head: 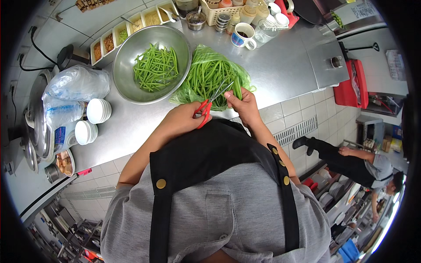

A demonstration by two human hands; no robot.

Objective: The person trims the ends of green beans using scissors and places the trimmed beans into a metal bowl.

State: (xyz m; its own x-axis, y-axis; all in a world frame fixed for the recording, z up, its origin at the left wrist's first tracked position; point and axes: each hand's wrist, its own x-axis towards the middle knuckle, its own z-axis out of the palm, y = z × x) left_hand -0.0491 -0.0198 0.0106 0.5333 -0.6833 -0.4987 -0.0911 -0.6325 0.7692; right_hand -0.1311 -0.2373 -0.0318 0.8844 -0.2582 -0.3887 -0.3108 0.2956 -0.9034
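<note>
My left hand (184,117) grips the red-handled scissors (206,111), whose blades are parted and point towards the beans. A small bunch of green beans (236,87) stands upright between the thumb and fingers of my right hand (246,106), close to the blade tips. Beneath the scissors, a heap of long green beans (204,77) lies in an opened green plastic bag (208,54) on the steel counter (279,62). To its left is a wide stainless steel bowl (123,74) with green bean pieces (156,67) inside. The bag partly hides the heap's edges.
Tubs of chopped ingredients (123,35) line the wall behind the bowl. A mug of dark liquid (242,35) and a clear glass (265,33) stand beyond the bag. Stacked white bowls (98,111) and plastic bags (77,83) sit left. Another person (358,164) stands at right.
</note>
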